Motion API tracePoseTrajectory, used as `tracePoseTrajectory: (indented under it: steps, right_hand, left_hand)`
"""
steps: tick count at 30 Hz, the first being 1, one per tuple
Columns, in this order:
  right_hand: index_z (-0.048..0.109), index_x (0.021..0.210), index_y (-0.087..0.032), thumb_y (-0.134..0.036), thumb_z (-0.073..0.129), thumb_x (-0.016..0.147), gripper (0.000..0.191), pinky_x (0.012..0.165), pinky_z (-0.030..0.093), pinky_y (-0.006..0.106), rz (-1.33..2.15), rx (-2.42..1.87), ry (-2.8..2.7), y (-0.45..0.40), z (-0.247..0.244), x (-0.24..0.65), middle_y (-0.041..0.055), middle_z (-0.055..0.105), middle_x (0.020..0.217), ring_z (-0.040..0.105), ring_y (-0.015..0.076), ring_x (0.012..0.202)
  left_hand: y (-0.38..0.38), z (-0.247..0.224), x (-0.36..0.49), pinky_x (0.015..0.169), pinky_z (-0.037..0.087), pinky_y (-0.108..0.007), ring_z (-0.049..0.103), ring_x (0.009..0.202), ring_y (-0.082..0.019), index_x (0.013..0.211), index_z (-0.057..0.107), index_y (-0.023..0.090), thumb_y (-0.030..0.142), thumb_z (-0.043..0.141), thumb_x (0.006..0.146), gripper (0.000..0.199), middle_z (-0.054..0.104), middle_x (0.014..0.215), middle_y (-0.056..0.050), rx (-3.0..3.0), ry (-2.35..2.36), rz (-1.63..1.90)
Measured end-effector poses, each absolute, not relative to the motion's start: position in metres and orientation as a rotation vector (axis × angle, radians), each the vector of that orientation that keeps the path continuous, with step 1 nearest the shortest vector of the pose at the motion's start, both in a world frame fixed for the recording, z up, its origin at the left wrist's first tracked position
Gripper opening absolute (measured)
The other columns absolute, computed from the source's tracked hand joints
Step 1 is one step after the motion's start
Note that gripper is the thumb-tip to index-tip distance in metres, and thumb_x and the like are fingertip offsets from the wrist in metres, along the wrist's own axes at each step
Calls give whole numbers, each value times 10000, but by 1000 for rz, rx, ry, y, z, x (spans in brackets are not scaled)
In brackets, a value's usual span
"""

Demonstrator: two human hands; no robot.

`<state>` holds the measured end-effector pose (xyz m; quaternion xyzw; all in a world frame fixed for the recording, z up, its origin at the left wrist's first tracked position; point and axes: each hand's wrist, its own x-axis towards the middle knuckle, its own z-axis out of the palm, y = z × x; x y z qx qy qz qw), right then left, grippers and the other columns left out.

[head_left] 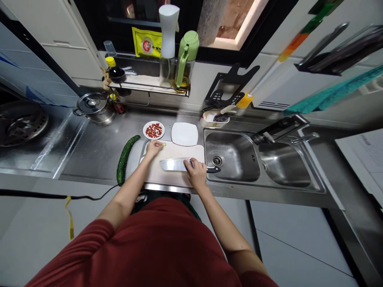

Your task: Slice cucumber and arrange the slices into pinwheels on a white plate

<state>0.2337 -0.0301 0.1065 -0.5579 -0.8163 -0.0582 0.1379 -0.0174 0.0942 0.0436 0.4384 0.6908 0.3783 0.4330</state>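
**Left hand** (154, 148): open, fingers slightly curved, resting on the far-left part of the cutting board (176, 171); holds nothing.

**Right hand** (196, 173): closed over the cleaver (175, 164), just ahead of its black handle (213, 169); blade points toward 9 o'clock above the board.

**Cucumber slice** (164, 144): small, at the board's far edge, just beside the left fingertips (160, 144).

**Cucumber** (125, 159): dark green, lying on the steel tabletop (89, 153), just beside the board at 9 o'clock.

**Surroundings, clock positions from the board:**
- 11 o'clock: round white plate (146, 129) of chopped red pieces (154, 130)
- 12 o'clock: square white plate (184, 134)
- 3 o'clock: steel sink (230, 157)
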Motion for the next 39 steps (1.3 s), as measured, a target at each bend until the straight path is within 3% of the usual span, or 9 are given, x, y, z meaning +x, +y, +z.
tracePoseTrajectory:
  steps: [20, 30, 39]
  right_hand:
    - [577, 1190, -270, -129, 503, 797, 423, 790, 256, 332, -8, -1735, -2330, -34, 97, 247, 88, 506, 1172, 437, 202, 891]
    - [577, 1189, -266, -117, 504, 796, 426, 785, 268, 328, 29, -1749, -2311, -34, 97, 246, 86, 506, 1170, 442, 204, 911]
    - [587, 1200, -237, -145, 494, 797, 423, 777, 295, 324, 117, -1763, -2247, -36, 89, 249, 91, 506, 1118, 451, 206, 896]
  left_hand:
    - [130, 37, -5, 792, 443, -315, 618, 821, -211, 864, 738, 207, 142, 541, 744, 240, 711, 871, -61, 1870, 1764, 525]
    - [121, 39, -2, 860, 422, -325, 578, 935, -220, 903, 700, 168, 138, 512, 787, 223, 669, 945, -103, 2004, 1722, 587]
    - [93, 50, -7, 887, 429, -308, 585, 957, -192, 1068, 631, 153, 211, 457, 844, 289, 658, 1048, -91, 1659, 1929, 963]
